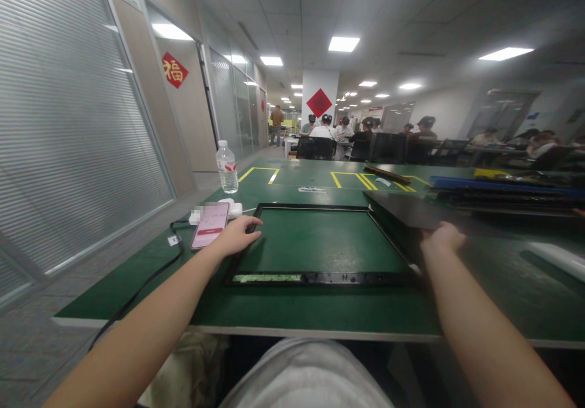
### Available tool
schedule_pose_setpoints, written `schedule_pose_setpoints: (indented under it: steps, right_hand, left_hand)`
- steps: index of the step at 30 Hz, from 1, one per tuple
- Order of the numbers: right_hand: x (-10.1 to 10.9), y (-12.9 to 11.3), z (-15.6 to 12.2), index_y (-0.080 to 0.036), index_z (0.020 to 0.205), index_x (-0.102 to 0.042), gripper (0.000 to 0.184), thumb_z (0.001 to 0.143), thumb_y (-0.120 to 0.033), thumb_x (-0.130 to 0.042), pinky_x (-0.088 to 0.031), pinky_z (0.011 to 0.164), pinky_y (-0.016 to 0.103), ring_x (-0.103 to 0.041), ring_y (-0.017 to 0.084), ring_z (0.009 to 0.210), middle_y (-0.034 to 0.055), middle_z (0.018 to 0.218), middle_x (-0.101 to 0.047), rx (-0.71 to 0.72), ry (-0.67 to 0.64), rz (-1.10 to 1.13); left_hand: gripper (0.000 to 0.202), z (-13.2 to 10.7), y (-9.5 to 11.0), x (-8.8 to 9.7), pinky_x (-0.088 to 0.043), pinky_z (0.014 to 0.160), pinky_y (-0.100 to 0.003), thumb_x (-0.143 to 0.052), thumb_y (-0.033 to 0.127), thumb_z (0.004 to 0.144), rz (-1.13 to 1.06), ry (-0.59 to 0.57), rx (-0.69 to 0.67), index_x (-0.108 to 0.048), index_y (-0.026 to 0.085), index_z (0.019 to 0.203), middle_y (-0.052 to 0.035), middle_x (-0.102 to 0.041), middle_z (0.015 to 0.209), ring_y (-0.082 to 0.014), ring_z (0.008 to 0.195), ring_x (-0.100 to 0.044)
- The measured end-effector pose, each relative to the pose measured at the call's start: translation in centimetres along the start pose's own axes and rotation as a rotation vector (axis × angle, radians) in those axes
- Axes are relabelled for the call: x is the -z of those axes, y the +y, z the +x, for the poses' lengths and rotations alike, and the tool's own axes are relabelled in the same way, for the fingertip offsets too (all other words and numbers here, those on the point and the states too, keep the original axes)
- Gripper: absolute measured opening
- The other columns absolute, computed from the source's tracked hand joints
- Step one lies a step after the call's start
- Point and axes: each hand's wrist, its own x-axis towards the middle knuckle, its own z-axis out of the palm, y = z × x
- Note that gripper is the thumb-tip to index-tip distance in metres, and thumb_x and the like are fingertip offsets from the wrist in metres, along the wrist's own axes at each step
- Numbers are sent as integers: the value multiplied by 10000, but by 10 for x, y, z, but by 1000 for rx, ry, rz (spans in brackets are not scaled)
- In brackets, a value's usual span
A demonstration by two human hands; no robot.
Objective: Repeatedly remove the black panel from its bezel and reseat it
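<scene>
Green table (pixel 320 310) here, with a matt, smooth covering and hardly a gleam off it. The black frame (pixel 356 278) under the left hand (pixel 237 235) looks like hard plastic, with a dull sheen along its near bar and a green circuit strip (pixel 266 278) set in it. The dark panel (pixel 411 213) at the right hand (pixel 441 237) is smooth and satin, catching soft light. There's a clear plastic water bottle (pixel 227 167), a glossy phone (pixel 210 225) screen and a matt black cable (pixel 146 286).

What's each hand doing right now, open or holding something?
Left hand: open, resting on the left edge of the black frame.
Right hand: grip closed on the near edge of the dark panel.
</scene>
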Motion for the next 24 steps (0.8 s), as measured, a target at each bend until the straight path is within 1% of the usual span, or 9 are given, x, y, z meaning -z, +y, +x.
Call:
schedule_pose_setpoints:
  steps: [1,3,6,9,12,16,19,24]
  right_hand:
    - [0,1,3,-249,875,-395,325,677,3,-451,-522,659,236,-609,84,805,-28,1058,-565,0,94,33]
    - [1,4,7,-227,876,-451,334,657,25,-469,-541,665,278,-626,99,781,-27,1003,-591,-8,138,66]
    - [2,8,15,-202,880,-510,346,642,45,-469,-565,659,301,-641,112,766,-29,952,-617,-28,86,76]
    - [3,15,24,-194,875,-535,361,617,51,-471,-579,633,280,-634,107,724,-38,896,-618,-28,84,50]
    - [5,22,36,-186,846,-539,338,605,41,-473,-584,625,270,-621,103,690,-40,843,-602,-35,78,4]
    - [8,29,47,-188,831,-516,337,582,38,-487,-595,674,305,-626,108,688,-49,830,-603,-23,45,-105]
    - [9,29,48,-186,832,-523,341,588,51,-493,-599,704,323,-639,116,704,-45,823,-614,-68,63,-99]
    - [9,22,38,-177,860,-548,374,638,115,-475,-586,725,288,-633,101,681,-46,807,-620,-144,60,-22]
  left_hand:
    - [371,0,0,0,-513,923,-437,-663,445,669,-3,-1,-1,-756,231,957,-97,-752,1042,-331,990,-673]
    - [371,1,-1,-1,-514,924,-429,-657,445,670,7,-6,-6,-758,232,957,-95,-752,1045,-327,990,-674]
    - [377,2,-2,-2,-514,923,-424,-641,440,677,26,-13,-19,-761,226,964,-102,-749,1061,-326,987,-676]
    - [383,2,-3,-2,-515,916,-425,-643,445,671,30,-12,-23,-764,231,963,-100,-754,1042,-327,975,-676]
    - [383,1,-2,-2,-512,923,-424,-657,451,656,18,-11,-16,-766,239,956,-91,-757,1029,-324,973,-673]
    - [377,1,-1,-2,-514,917,-430,-672,445,644,6,-5,-12,-768,241,946,-89,-757,1014,-327,952,-673]
    - [364,0,-2,-2,-515,917,-430,-665,439,652,19,-7,-19,-771,241,939,-91,-755,1006,-329,950,-677]
    - [378,0,-2,-2,-510,923,-427,-639,434,683,48,-33,-38,-766,226,971,-101,-748,1029,-331,974,-676]
